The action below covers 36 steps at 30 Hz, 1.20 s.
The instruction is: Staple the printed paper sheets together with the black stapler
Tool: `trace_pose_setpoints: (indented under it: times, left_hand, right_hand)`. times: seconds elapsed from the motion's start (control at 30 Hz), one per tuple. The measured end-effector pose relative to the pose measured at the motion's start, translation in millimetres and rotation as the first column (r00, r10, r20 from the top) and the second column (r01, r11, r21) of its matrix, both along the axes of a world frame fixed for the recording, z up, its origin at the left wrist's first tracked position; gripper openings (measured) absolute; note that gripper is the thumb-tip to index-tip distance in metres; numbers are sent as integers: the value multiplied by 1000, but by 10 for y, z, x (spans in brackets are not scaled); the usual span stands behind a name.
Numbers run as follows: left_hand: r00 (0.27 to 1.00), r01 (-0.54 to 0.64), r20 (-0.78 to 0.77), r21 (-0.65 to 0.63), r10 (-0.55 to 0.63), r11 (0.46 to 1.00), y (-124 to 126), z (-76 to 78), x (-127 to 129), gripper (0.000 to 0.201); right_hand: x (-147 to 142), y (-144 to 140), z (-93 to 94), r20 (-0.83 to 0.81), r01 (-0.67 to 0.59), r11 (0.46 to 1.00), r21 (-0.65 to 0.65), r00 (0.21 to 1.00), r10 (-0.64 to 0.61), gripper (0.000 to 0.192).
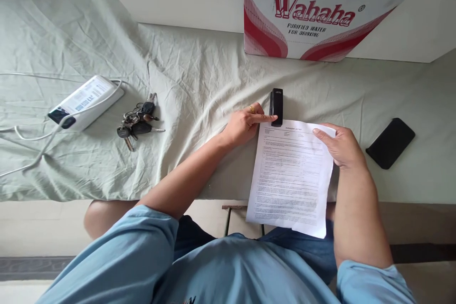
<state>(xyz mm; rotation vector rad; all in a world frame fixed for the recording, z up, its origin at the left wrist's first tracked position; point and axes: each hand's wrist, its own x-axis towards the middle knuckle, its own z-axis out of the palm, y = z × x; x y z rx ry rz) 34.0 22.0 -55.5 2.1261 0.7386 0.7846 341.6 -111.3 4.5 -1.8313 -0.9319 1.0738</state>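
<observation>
A printed sheet of paper [290, 175] lies on the cloth-covered table and hangs over its near edge. My right hand [338, 145] holds the sheet at its upper right corner. My left hand [245, 123] rests at the sheet's upper left corner, its forefinger stretched out and touching a small black stapler [277, 106] that stands just above that corner. A ring shows on one finger of the left hand.
A pale green cloth [199, 76] covers the table. A bunch of keys [138, 121] and a white power strip [85, 102] with cables lie at the left. A black phone [391, 143] lies at the right. A Wahaha cardboard box [320, 9] stands at the back.
</observation>
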Motion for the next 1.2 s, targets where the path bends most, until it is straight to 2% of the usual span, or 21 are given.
trace_pose_setpoints:
  times: [0.13, 0.2, 0.27, 0.33, 0.43, 0.53, 0.63, 0.7, 0.8, 0.93, 1.03, 1.13, 1.2]
  left_hand:
    - [985, 47, 172, -102, -29, 994, 72, 25, -34, 40]
    - [978, 15, 208, -187, 25, 982, 86, 66, -54, 40]
    - [965, 2, 248, -312, 79, 950, 86, 113, -65, 42]
    - [948, 19, 292, -456, 129, 890, 80, 157, -68, 39]
    - [929, 56, 324, -598, 176, 800, 72, 213, -75, 62]
    - [945, 112, 309, -621, 111, 776, 71, 278, -107, 80]
    - [970, 192, 233, -583, -63, 789, 76, 356, -136, 76]
    - [979, 192, 159, -540, -125, 819, 82, 387, -132, 66]
    - [990, 123, 120, -516, -71, 848, 93, 369, -94, 57]
    - [969, 39, 224, -568, 108, 822, 106, 283, -44, 73]
    - [933, -11, 282, -599, 224, 801, 108, 247, -28, 83]
    - [913, -12, 312, -625, 264, 780, 100, 236, -25, 85]
    - [907, 25, 336, -644, 253, 765, 91, 232, -32, 83]
  right_hand:
    - [-43, -16, 113, -78, -212, 969, -126, 976, 203, 48]
    - [-70, -35, 192, -137, -332, 929, -164, 940, 312, 50]
    - [-92, -62, 250, -154, -386, 914, -127, 917, 367, 48]
    - [-99, -88, 254, -122, -337, 941, -23, 935, 332, 42]
    - [-90, -87, 154, -79, -78, 982, 171, 993, 93, 41]
    - [-76, -15, 6, -85, 182, 932, 314, 983, -163, 51]
    - [-70, 71, -95, -68, 281, 883, 376, 959, -277, 59]
    - [-74, 102, -127, -58, 300, 871, 389, 952, -302, 60]
    - [-92, 104, -146, -95, 322, 863, 389, 946, -310, 59]
    - [-119, 86, -157, -192, 325, 871, 368, 943, -271, 59]
    - [-113, 90, -172, -225, 281, 903, 325, 950, -215, 59]
    - [-66, 102, -206, -229, 255, 915, 314, 955, -188, 58]
    - [-23, 104, -231, -218, 277, 898, 342, 953, -211, 57]
